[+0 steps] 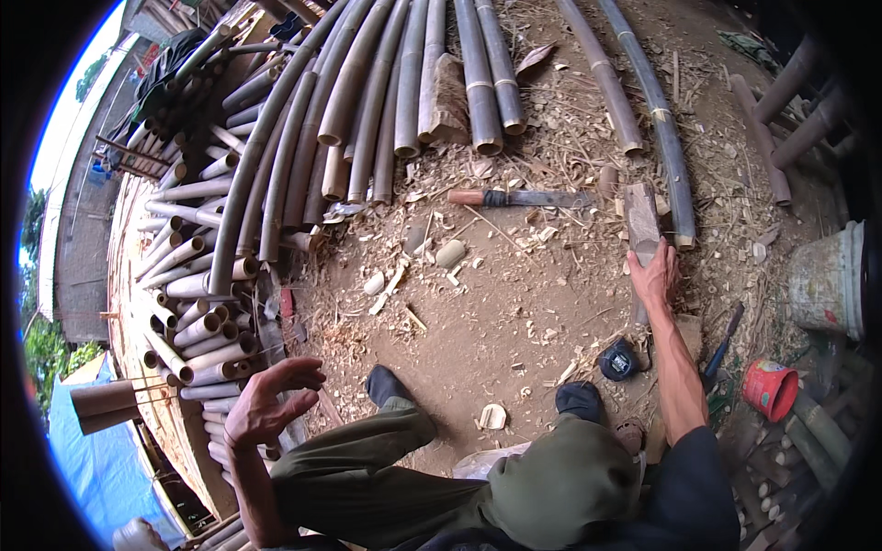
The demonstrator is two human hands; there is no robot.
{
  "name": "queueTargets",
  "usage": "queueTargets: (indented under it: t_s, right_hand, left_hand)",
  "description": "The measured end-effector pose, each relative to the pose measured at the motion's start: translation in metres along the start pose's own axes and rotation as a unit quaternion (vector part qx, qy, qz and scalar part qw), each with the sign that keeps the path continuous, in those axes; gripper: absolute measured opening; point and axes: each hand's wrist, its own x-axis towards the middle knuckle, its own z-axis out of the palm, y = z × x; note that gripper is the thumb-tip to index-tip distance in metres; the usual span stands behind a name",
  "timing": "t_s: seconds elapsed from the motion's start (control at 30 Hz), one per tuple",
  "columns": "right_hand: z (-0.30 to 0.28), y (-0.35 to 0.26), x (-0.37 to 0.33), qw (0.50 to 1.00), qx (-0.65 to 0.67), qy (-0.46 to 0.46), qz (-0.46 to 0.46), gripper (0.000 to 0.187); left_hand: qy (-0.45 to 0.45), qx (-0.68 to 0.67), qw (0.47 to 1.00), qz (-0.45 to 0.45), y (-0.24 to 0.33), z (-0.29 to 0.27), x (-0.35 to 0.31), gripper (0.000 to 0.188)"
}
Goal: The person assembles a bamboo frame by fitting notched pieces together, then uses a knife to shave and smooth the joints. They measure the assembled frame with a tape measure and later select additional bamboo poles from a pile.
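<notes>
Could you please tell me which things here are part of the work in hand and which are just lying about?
In hand:
right hand
wooden block
left hand, open and empty

Lying about:
big knife
tape measure
red cup
white bucket
bamboo poles

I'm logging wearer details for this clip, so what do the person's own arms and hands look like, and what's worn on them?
Both hands, the left hand and right hand, are bare: no gloves, rings or watch visible. Both forearms are bare and lean. A dark short sleeve covers the right upper arm; the left arm's sleeve is not in view.
</notes>
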Motion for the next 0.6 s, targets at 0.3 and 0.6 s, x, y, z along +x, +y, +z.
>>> queueTargets:
  t_s: [0.3,0.6]
  right_hand:
    - [0.102,-0.254,-0.221,0.837,0.092,-0.247,-0.48,0.09]
    - [0.135,-0.242,-0.158,0.93,0.047,-0.215,-0.296,0.094]
  left_hand:
    - [0.017,0.045,0.996,0.071,0.03,0.009,0.025,0.048]
    - [0.011,0.077,0.997,0.024,0.007,0.004,0.022,0.05]
